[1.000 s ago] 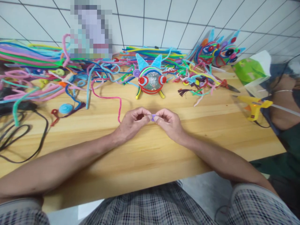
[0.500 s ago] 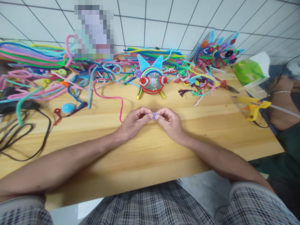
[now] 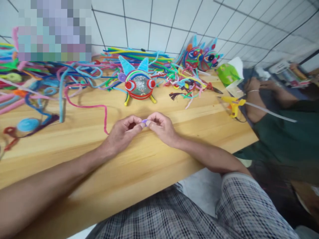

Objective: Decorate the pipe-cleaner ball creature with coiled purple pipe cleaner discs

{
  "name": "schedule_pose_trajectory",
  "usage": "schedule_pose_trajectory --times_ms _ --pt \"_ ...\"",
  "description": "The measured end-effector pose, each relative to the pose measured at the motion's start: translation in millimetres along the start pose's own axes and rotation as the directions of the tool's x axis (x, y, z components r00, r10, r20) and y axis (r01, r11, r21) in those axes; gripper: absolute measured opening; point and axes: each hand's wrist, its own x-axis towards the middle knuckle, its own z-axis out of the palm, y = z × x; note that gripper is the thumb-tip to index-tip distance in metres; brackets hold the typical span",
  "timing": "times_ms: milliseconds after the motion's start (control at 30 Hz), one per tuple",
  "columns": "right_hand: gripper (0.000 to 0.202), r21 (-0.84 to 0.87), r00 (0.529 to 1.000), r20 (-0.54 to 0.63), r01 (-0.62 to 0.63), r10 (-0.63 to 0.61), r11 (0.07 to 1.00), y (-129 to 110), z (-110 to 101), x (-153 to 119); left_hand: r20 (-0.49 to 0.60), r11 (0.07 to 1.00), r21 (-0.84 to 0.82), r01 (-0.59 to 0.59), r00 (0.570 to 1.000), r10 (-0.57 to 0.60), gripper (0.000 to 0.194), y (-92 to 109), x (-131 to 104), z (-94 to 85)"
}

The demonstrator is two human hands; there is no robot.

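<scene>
A small purple piece [image 3: 145,123] is pinched between both hands above the wooden table. My left hand [image 3: 126,132] grips its left side with thumb and fingers, and my right hand [image 3: 161,127] grips its right side. Most of the piece is hidden by the fingertips. Just beyond them stands a round glittery figure [image 3: 141,87] with blue fuzzy ears, red-and-white eyes, a purple coil by one ear and yellow feet. A pink pipe cleaner [image 3: 92,106] runs along the table to beside my left hand.
Tangled pipe cleaners [image 3: 184,81] lie at the back, near scissors [image 3: 213,88]. A yellow glue gun [image 3: 233,105] rests at the right edge, beside a green packet [image 3: 228,73]. Two finished figures [image 3: 199,58] stand behind. Another person's arm [image 3: 255,99] is at the right. A blue coil [image 3: 28,124] lies left.
The view has turned to the right, so the table's contents appear further left and more of the other person shows. Both hands still pinch the purple piece.
</scene>
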Motion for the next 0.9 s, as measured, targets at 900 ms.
schedule_pose_trajectory --times_ms 900 --pt "0.037 0.214 0.981 0.071 -0.194 0.182 0.957 2.7 -0.2 8.6 0.024 0.985 -0.167 -0.038 0.999 0.042 0.043 6.7 7.8 4.9"
